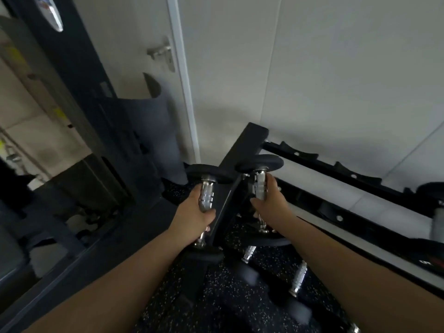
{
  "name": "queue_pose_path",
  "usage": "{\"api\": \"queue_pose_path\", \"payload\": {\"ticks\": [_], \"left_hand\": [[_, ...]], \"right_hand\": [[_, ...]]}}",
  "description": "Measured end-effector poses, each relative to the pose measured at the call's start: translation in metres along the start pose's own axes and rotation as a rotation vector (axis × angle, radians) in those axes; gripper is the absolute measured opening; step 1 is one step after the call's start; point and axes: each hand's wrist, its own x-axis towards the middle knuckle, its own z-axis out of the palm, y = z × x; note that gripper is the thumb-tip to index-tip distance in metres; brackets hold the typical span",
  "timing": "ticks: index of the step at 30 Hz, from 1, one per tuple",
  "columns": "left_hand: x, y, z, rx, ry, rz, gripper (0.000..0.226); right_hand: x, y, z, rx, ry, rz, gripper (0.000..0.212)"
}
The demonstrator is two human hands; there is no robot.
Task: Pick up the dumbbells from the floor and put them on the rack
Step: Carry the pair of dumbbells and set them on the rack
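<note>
Dumbbells up: left hand (195,213) closed on one (207,197), right hand (271,200) closed on another (259,182), both at the rack (336,169). More (298,280) wait on the floor (216,296).

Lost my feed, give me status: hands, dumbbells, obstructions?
Left hand, right hand: each gripping a black-ended chrome-handled dumbbell. Black steel rack ahead. Rack's end post between both hands.

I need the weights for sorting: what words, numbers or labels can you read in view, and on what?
Nothing can be read for certain.
Logo plate on the dark frame, upper left: blurred, unreadable.
Pale marks on the dumbbell at the right edge: cut off and blurred.
Dumbbells in the left hand and right hand: no numbers visible.
</note>
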Motion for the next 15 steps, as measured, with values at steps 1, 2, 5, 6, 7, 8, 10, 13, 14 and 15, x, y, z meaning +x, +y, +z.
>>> {"api": "queue_pose_path", "payload": {"ticks": [1,2,5,6,7,8,10,13,14,15], "left_hand": [[0.012,0.003,0.004,0.000,-0.019,0.006,0.066],[0.025,0.006,0.009,-0.005,-0.039,0.011,0.066],[0.062,0.017,0.026,-0.025,-0.096,0.040,0.067],[0.073,0.020,0.033,-0.023,-0.110,0.053,0.066],[0.084,0.024,0.040,-0.019,-0.124,0.064,0.065],[0.095,0.028,0.047,-0.011,-0.136,0.077,0.064],[0.116,0.036,0.060,0.010,-0.161,0.094,0.065],[0.145,0.048,0.080,0.024,-0.203,0.116,0.066],[0.155,0.052,0.086,0.016,-0.222,0.122,0.067],[0.163,0.056,0.092,0.008,-0.237,0.124,0.068]], "right_hand": [[0.007,0.002,-0.005,-0.003,0.022,0.016,0.068],[0.015,0.005,-0.010,-0.005,0.044,0.029,0.070],[0.039,0.016,-0.028,0.012,0.094,0.056,0.069],[0.048,0.019,-0.035,0.014,0.099,0.066,0.068],[0.056,0.023,-0.041,0.009,0.106,0.074,0.066],[0.065,0.027,-0.048,-0.001,0.122,0.078,0.064],[0.081,0.034,-0.061,-0.009,0.151,0.098,0.066],[0.101,0.044,-0.079,-0.010,0.179,0.136,0.069],[0.107,0.047,-0.085,-0.017,0.193,0.150,0.069],[0.112,0.050,-0.091,-0.024,0.204,0.168,0.069]]}}
